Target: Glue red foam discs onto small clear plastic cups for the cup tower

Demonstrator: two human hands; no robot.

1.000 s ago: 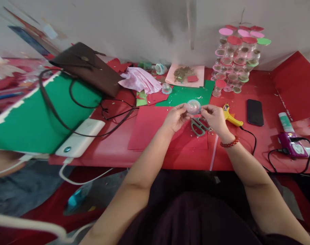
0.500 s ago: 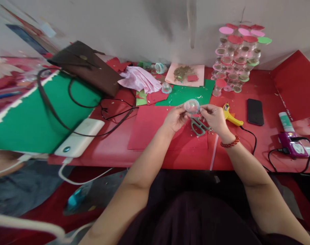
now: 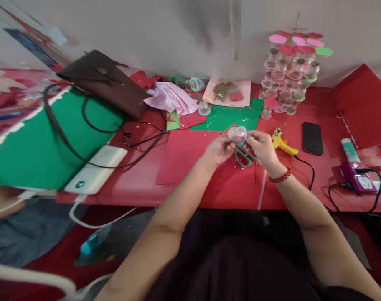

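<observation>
A small clear plastic cup [image 3: 237,134] is held up over the red table between both hands. My left hand [image 3: 220,149] pinches its left side, fingers closed. My right hand [image 3: 263,147], with a red bead bracelet [image 3: 281,176] at the wrist, pinches the right side. Grey-handled scissors [image 3: 242,156] lie on a red paper sheet [image 3: 190,156] just under the hands.
A yellow glue gun [image 3: 280,142] with a black cord, a black phone [image 3: 312,138] and a purple device [image 3: 358,182] lie to the right. A stack of small capped cups [image 3: 290,71] stands at the back. Green paper [image 3: 231,117], a brown bag [image 3: 105,81] and a white power bank [image 3: 95,169] sit left.
Both hands, still holding the clear cup, have shifted slightly; the cup sits a little lower and has turned between the fingers. Nothing else has moved.
</observation>
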